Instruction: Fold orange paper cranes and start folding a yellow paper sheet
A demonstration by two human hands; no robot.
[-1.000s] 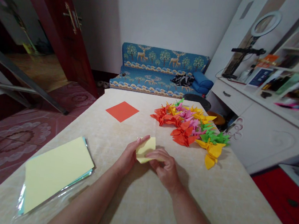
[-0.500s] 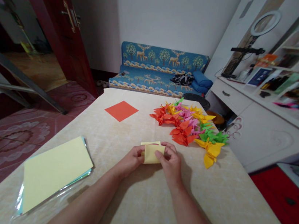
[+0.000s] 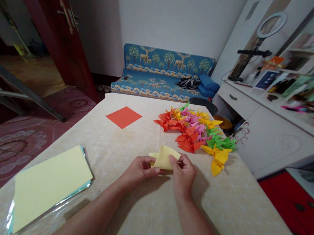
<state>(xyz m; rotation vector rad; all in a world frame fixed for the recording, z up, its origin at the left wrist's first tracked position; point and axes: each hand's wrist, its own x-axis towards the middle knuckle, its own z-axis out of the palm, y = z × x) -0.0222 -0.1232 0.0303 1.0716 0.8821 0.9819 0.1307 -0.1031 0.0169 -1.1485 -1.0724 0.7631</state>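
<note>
A folded piece of yellow paper point(image 3: 165, 157) is held between my two hands, just above the table. My left hand point(image 3: 140, 172) pinches its left side, thumb along the lower edge. On the right side, my right hand point(image 3: 183, 174) grips it with the thumb pressed on the front face and the fingers behind. One flap stands raised toward the top, and a smaller layer shows at the left. Fingertips behind the paper are hidden. Beyond my right hand lies a group of folded paper cranes point(image 3: 192, 126) in red, yellow, pink and green.
A flat red paper square point(image 3: 124, 117) lies at the table's far left. Nearer, a stack of yellow paper sheets point(image 3: 52, 184) rests in clear plastic on the tablecloth point(image 3: 144, 216). A blue patterned sofa point(image 3: 163, 72) stands behind the table, and a white dresser point(image 3: 281, 137) on the right.
The yellow paper's front flap has been lifted and swung up to the right. My right hand has shifted slightly right with it, and the left thumb now lies across the lower edge.
</note>
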